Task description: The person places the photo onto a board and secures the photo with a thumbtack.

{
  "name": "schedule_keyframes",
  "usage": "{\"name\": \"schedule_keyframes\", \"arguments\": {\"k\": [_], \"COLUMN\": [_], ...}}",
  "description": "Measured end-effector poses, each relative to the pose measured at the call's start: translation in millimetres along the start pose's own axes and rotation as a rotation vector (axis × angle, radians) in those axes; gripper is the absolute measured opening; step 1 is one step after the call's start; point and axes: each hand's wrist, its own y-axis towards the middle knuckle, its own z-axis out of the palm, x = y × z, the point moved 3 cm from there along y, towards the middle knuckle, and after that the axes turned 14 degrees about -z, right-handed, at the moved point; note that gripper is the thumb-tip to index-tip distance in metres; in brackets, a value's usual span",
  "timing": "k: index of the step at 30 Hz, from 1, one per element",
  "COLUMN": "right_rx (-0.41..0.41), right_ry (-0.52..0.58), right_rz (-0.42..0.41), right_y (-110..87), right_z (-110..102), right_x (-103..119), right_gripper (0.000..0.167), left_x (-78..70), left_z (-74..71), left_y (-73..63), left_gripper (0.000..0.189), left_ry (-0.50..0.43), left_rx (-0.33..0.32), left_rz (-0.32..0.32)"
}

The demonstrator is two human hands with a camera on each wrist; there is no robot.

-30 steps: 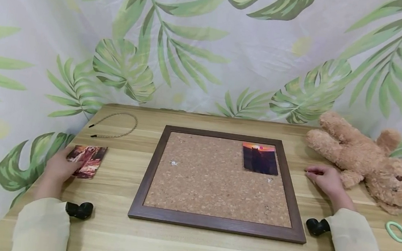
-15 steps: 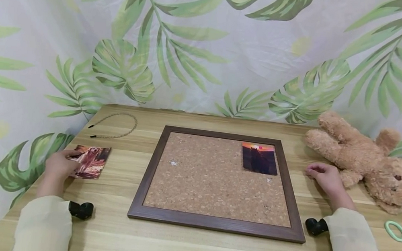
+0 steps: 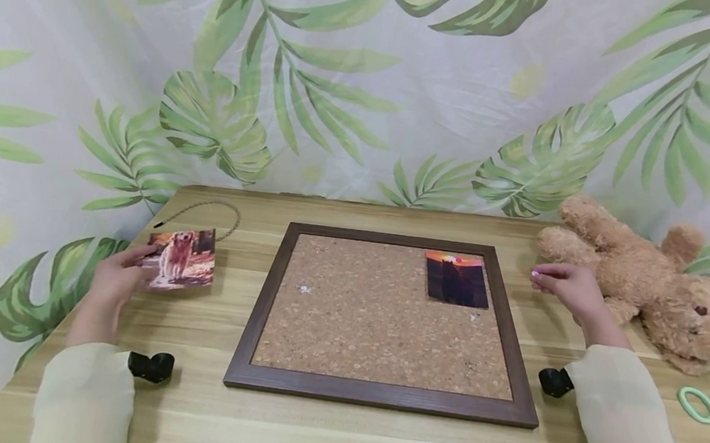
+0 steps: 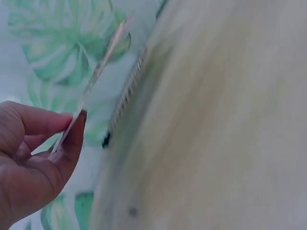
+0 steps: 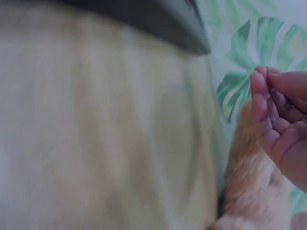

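Note:
My left hand (image 3: 115, 275) pinches a photo of a golden dog (image 3: 183, 262) by its left edge and holds it tilted up, above the table. Edge-on, the photo (image 4: 98, 69) shows between thumb and fingers in the left wrist view. My right hand (image 3: 572, 289) is raised beside the teddy bear, its thumb and fingertips pinching a tiny pink push pin (image 3: 535, 273), mostly covered by the fingers. Between the hands lies a framed cork board (image 3: 377, 323). A dark sunset photo (image 3: 457, 280) is on its upper right corner, with a pink pin (image 3: 458, 260) at the photo's top.
Behind the dog photo lies a thin braided headband (image 3: 237, 219). The brown teddy bear (image 3: 629, 266) lies at the back right, and a mint-green ring (image 3: 698, 405) is near the right side. Small clear or whitish bits (image 3: 304, 289) sit on the cork. A leaf-print cloth (image 3: 344, 71) hangs behind the table.
The left hand has lifted the dog photo off the table, up and to the right, tilting it upright. The right hand has risen slightly and shifted left with the pin.

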Motion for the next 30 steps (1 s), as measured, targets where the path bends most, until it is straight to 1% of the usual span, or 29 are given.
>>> {"name": "schedule_keyframes", "arguments": {"k": [4,5,6,9,11,14,19,21,25,27,30], "right_rx": [-0.012,-0.015,-0.021,-0.03,-0.032,-0.029,-0.02,-0.015,-0.013,-0.014,-0.014], "right_ry": [0.005,0.009,0.019,0.041,0.054,0.089,0.211,0.277,0.384,0.418,0.438], "right_rz": [-0.065,-0.076,-0.087,-0.106,-0.118,-0.148,-0.209,-0.21,-0.181,-0.178,-0.178], "right_y": [16.0,19.6,23.3,33.7,40.7,50.5,67.8,72.8,78.8,81.3,84.3], "right_z": [3.1,4.7,6.9,17.3,27.6,46.7,82.6,96.1,119.3,129.9,145.3], "right_x": [18.4,22.9,27.8,40.5,49.1,63.3,84.6,91.1,99.6,102.3,104.3], "right_gripper": [0.039,0.038,0.037,0.034,0.032,0.029,0.025,0.022,0.02,0.02,0.02], "left_x": [-23.6,-29.7,-35.3,-49.9,-58.6,-69.9,-85.2,-89.7,-95.8,-97.7,-100.4], "left_z": [14.2,18.2,22.4,36.7,48.9,69.1,101.0,111.9,130.8,138.8,149.9], "left_y": [-8.2,-10.5,-12.5,-16.6,-18.8,-21.2,-25.0,-26.8,-30.0,-30.8,-31.8], "left_gripper": [0.057,0.057,0.056,0.055,0.054,0.052,0.05,0.049,0.049,0.048,0.048], "left_ry": [-0.038,-0.039,-0.038,-0.041,-0.059,-0.098,-0.126,-0.116,-0.115,-0.12,-0.138], "left_rx": [0.059,0.086,0.095,0.128,0.156,0.205,0.274,0.286,0.317,0.327,0.351], "left_rz": [0.08,0.108,0.126,0.184,0.206,0.232,0.253,0.252,0.262,0.267,0.272]}}
